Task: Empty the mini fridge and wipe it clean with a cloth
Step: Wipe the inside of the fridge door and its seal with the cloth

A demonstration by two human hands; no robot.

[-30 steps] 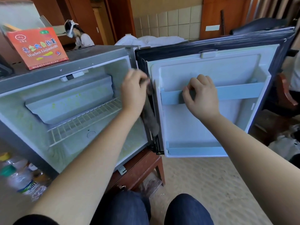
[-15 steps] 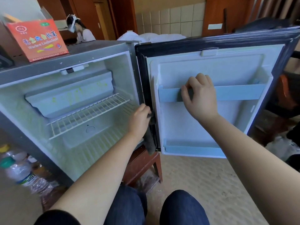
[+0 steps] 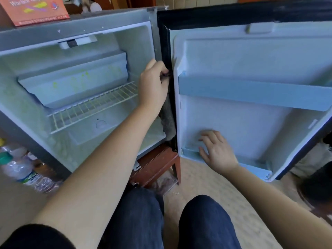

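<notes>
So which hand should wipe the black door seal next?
Probably left: the left hand grips the grey cloth right against the seal, while the right hand lies open, clothless, on the door's bottom shelf.

Grey cloth (image 3: 168, 114), white wire shelf (image 3: 93, 106), orange box (image 3: 36, 9), pale-blue door rail (image 3: 251, 92)

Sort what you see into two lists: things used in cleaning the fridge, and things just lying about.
In the job: mini fridge, its open door, grey cloth gripped in the left hand, right hand on the door's lower shelf.
Lying about: orange box on top, plastic bottles on the floor.
</notes>
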